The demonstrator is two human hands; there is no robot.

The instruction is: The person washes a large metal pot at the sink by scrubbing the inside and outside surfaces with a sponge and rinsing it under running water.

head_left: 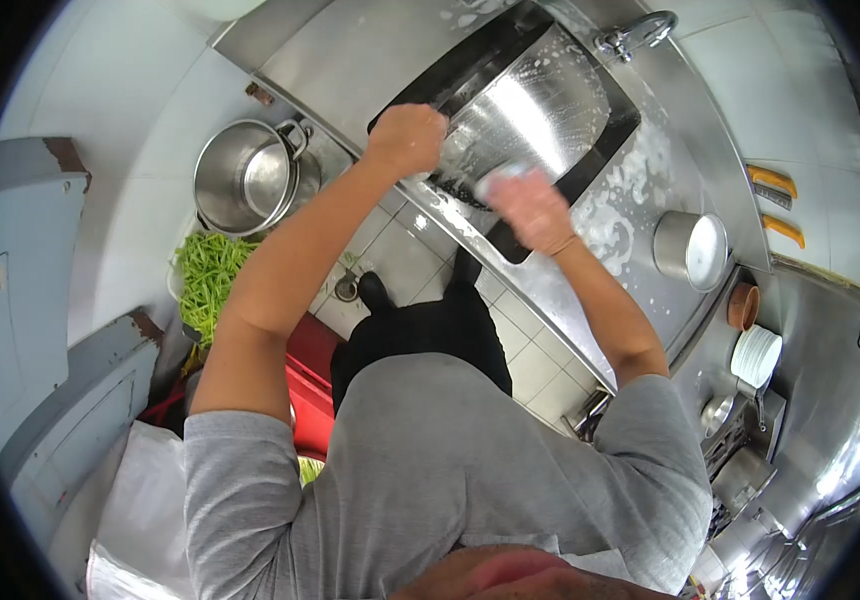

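At the far left, a heap of cut greens [212,285] is being held in a white container, partly hidden by the left arm. Just beyond it, a steel pot [246,180] is being supported upright beside the sink unit, its open mouth being turned upward.

The fingers of the left hand [408,138] are being curled tightly at the left part of the black rim of a panel [530,110]; whether the rim is being gripped cannot be told. The panel, dark at its edges and shiny in its middle, is being wetted with suds and is lying at the steel surface [650,185]. At its near edge, a white pad [502,180] is being grasped in the clenched fingers of the right hand [532,208], its outline being blurred. The two hands are being held apart.

Past the panel's far right corner, a curved tap [640,36] is being mounted at the back. To the right, white foam [610,225] is being spread over the surface, and a small pot [690,250] is being borne there, near the raised edge. Farther right, yellow-handled tools [784,231] are being held against the wall, and beyond the raised edge a brown bowl [743,306] is being seen near a stack of white plates [756,357].
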